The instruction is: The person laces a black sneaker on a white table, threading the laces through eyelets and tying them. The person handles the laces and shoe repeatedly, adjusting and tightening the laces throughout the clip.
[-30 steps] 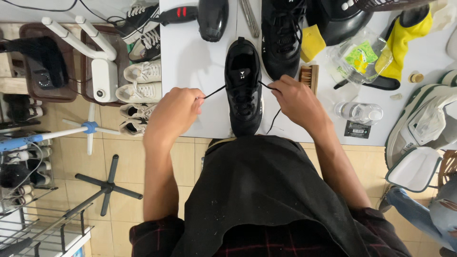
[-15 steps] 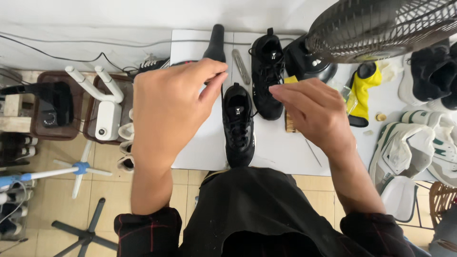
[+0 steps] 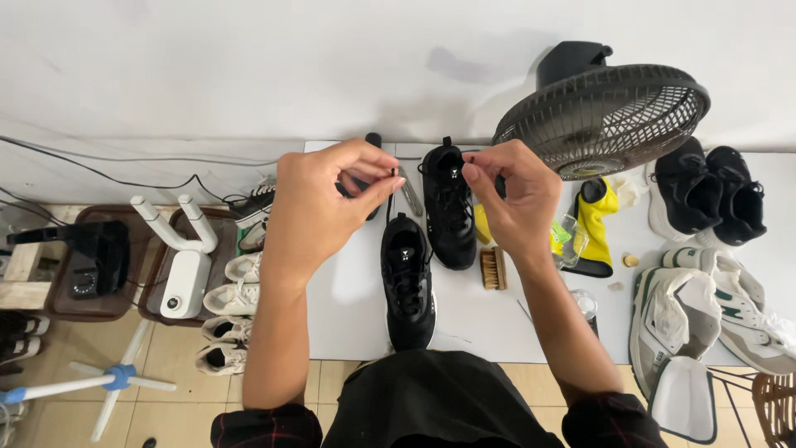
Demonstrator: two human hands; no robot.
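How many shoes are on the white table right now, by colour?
Black shoes: 4, the laced one under the left hand and right hand, its mate, and a pair at the far right
White and green shoes: 2
Total: 6

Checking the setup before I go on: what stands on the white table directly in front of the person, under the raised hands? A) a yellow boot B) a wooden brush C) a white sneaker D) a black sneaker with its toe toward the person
D: a black sneaker stands on the white table below the left hand and right hand, which pinch its black laces.
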